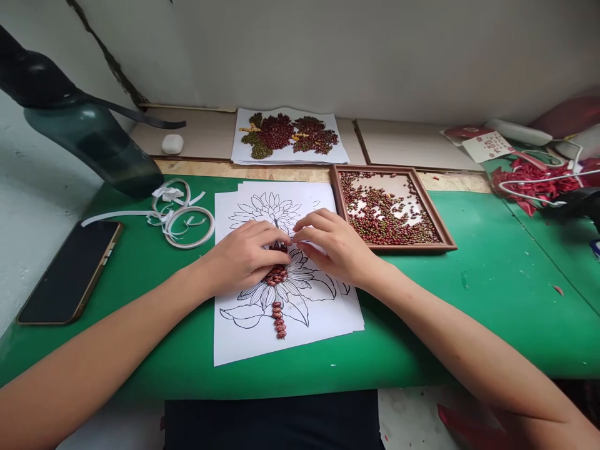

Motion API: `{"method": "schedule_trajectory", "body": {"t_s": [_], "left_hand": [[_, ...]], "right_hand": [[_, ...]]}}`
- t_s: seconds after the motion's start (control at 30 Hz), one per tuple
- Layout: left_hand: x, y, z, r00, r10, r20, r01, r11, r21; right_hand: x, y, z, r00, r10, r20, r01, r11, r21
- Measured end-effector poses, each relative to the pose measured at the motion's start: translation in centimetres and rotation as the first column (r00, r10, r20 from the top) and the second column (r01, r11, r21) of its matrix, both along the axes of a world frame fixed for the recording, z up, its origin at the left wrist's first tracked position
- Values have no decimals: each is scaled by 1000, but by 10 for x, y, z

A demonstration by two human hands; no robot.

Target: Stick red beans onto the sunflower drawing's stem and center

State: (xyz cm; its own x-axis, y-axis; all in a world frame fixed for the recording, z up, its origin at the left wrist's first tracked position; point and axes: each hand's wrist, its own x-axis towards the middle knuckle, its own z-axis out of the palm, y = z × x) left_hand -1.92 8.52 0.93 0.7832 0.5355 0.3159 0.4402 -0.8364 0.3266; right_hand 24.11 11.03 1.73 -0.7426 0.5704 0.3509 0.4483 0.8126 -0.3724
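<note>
A white sheet with a flower line drawing (253, 337) lies on the green mat (492, 294). Red beans (280, 325) are stuck along the flower's stem and centre. My left hand (244, 256) rests on the drawing with fingers curled together over the bean cluster at the flower's centre. My right hand (332, 240) meets it from the right, fingertips pinched together at the same spot. What the fingertips hold is too small to make out.
A brown wooden tray (440, 222) of red and green beans sits right of the sheet. A finished bean picture (288, 134) lies at the back. A phone (70, 272), white tape strips (180, 215), a dark bottle (94, 144) and an earbud case (172, 144) are left. Red scraps (534, 178) lie far right.
</note>
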Motion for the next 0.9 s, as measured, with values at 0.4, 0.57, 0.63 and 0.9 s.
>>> {"method": "schedule_trajectory", "body": {"t_s": [0.4,0.57,0.63,0.9], "left_hand": [[-1,2,2,990,121,68,-122,992,13],[1,2,2,990,141,10,-141,989,-36],[2,1,3,992,128,-7,-128,990,-52],[2,1,2,993,109,-39,-112,990,-86]], "right_hand": [[1,-5,5,975,189,118,-184,982,-53],[2,-5,8,972,205,118,-200,978,-53],[2,-5,8,972,204,119,-199,978,-55],[-1,-6,5,969,205,135,-198,978,-62]]}}
